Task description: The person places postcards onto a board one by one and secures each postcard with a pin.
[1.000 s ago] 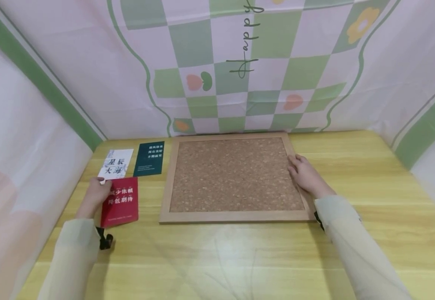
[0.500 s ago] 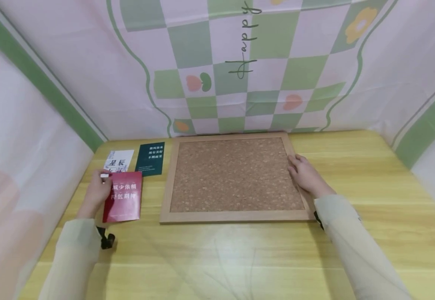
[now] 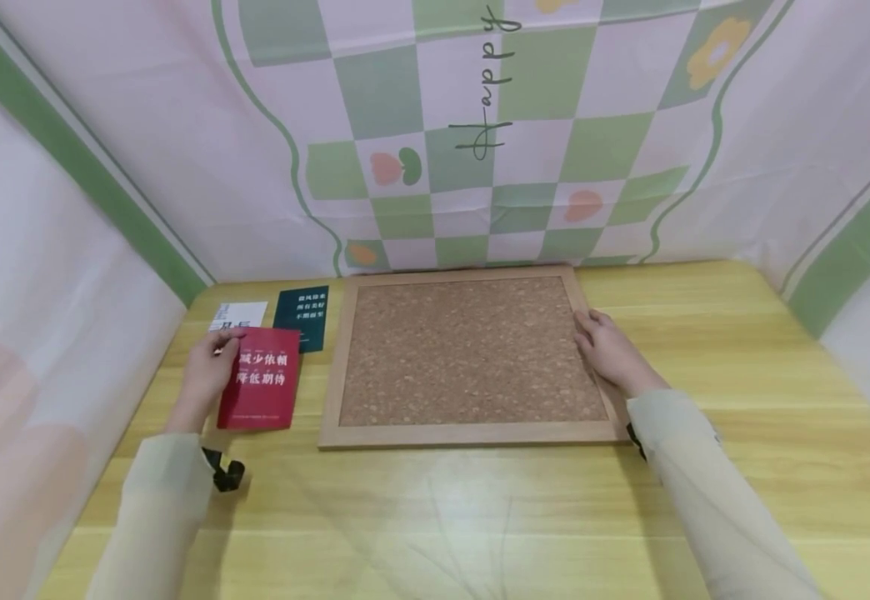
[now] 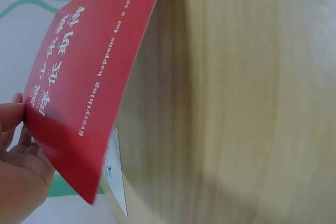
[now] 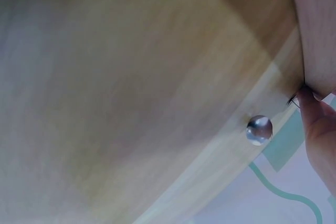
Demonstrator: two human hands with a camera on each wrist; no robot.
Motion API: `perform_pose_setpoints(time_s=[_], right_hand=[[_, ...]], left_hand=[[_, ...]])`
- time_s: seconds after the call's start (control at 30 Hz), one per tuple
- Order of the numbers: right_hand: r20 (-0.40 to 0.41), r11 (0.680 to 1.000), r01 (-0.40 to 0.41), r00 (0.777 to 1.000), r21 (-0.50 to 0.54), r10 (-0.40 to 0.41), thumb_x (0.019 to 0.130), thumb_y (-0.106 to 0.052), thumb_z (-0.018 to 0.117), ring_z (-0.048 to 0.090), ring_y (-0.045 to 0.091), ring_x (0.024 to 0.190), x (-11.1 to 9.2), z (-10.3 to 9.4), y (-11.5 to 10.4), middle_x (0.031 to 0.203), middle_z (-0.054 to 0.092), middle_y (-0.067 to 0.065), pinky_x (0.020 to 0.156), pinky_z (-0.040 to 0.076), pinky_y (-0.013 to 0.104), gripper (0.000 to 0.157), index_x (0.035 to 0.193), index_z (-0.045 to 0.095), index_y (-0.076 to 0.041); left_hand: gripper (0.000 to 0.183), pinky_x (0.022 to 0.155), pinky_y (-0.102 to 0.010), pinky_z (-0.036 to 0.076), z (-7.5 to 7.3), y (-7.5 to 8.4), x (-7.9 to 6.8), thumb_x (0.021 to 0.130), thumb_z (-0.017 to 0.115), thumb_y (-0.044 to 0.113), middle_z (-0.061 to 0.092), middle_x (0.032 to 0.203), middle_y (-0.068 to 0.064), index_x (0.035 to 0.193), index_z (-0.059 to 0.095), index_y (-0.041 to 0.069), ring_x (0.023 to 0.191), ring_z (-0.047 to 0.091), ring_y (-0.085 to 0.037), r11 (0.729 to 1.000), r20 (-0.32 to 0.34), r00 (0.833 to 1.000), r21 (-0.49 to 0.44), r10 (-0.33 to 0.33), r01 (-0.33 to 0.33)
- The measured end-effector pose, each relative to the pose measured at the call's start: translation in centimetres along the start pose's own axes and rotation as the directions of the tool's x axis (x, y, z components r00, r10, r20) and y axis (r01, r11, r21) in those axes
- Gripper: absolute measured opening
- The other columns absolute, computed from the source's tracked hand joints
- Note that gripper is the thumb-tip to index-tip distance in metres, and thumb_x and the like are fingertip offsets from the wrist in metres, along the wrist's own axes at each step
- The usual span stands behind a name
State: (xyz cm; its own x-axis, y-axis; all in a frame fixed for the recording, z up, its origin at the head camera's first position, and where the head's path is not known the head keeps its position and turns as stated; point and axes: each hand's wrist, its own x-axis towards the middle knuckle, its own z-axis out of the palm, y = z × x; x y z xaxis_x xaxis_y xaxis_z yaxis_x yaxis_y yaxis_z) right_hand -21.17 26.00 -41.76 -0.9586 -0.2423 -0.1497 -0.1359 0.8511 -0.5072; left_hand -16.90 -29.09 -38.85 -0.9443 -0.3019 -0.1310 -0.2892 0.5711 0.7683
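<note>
My left hand (image 3: 206, 375) pinches a red card (image 3: 266, 396) with white lettering by its upper left side. In the left wrist view the card (image 4: 86, 72) is lifted off the table and tilted, thumb (image 4: 11, 116) on its front. Behind it lie a white card (image 3: 243, 312) and a dark green card (image 3: 303, 304), both partly covered in the head view. My right hand (image 3: 618, 354) grips the right side of a wood-framed corkboard (image 3: 472, 354), its fingertips over the frame. From the right wrist, that hand (image 5: 321, 145) shows with the thumb against the frame's side (image 5: 317, 24).
The wood-grain table (image 3: 435, 517) bears the board and cards. On it, in the right wrist view, is a small shiny round thing (image 5: 259, 130) near the hand; its kind is unclear. A green-and-white printed cloth (image 3: 465, 167) stands behind the table.
My left hand has moved the red card away from me and to the right, over more of the white card and part of the green one. The right hand and corkboard have stayed put.
</note>
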Motion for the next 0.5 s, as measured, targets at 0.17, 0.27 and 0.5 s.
perform_pose_setpoints(time_s=[0.17, 0.27, 0.5], right_hand=[[-0.001, 1.0, 0.002, 1.0, 0.001, -0.002, 0.103, -0.016, 0.035, 0.02, 0.058, 0.134, -0.1, -0.1, 0.0, 0.148, 0.012, 0.042, 0.109, 0.022, 0.066, 0.053, 0.147, 0.02, 0.01], [-0.002, 1.0, 0.0, 1.0, -0.002, 0.0, 0.103, -0.016, 0.035, 0.02, 0.058, 0.134, -0.1, -0.1, 0.0, 0.148, 0.012, 0.042, 0.109, 0.022, 0.066, 0.053, 0.147, 0.02, 0.01], [0.001, 1.0, 0.002, 1.0, 0.001, -0.002, 0.103, -0.016, 0.035, 0.02, 0.059, 0.133, -0.1, -0.1, -0.1, 0.148, 0.012, 0.042, 0.109, 0.022, 0.066, 0.053, 0.147, 0.02, 0.011]], left_hand=[[0.045, 0.072, -0.02, 0.046, 0.0, 0.7, 0.0, 0.105, 0.03, 0.027, 0.043, 0.141, -0.02, 0.144, 0.041, 0.01, 0.099, 0.05, -0.018, 0.997, 0.003, 1.0, -0.081, -0.013, 0.013], [0.046, 0.07, -0.015, 0.049, 0.0, 1.2, 0.0, 0.104, 0.029, 0.029, 0.039, 0.144, -0.017, 0.146, 0.037, 0.012, 0.092, 0.05, -0.007, 0.986, 0.012, 1.0, -0.168, -0.014, 0.016], [0.047, 0.077, -0.008, 0.048, -0.2, 2.3, -0.1, 0.103, 0.036, 0.019, 0.047, 0.121, 0.005, 0.149, 0.031, 0.01, 0.095, 0.05, 0.001, 0.856, 0.072, 0.997, -0.515, -0.007, 0.043]])
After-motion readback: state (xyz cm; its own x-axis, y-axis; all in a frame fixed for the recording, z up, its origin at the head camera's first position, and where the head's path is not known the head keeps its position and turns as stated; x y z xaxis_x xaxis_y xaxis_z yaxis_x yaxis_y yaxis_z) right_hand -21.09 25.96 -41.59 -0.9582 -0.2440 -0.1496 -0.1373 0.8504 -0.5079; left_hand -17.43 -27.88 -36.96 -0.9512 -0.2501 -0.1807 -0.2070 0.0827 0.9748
